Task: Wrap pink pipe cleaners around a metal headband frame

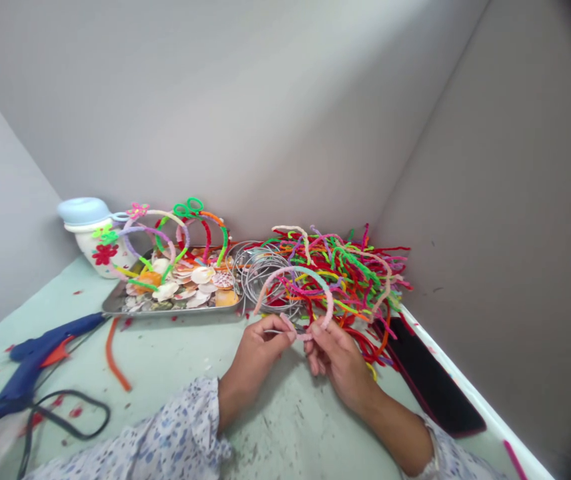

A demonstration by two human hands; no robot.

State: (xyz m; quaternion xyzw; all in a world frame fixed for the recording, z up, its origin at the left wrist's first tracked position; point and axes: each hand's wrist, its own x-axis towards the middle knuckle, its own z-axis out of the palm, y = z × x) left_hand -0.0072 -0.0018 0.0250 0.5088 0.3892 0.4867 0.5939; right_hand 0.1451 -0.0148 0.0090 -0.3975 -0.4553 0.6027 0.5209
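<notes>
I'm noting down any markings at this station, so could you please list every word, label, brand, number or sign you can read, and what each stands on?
None can be read: I see no lettering or numbers on the cup, tray, glue gun or phone. The cup shows only a red flower.

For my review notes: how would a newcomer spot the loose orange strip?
Find the metal tray on the green table. Before the tray's left end, beside the blue glue gun, lies a curved orange strip. Unlike the heaped strips, it lies alone.
</notes>
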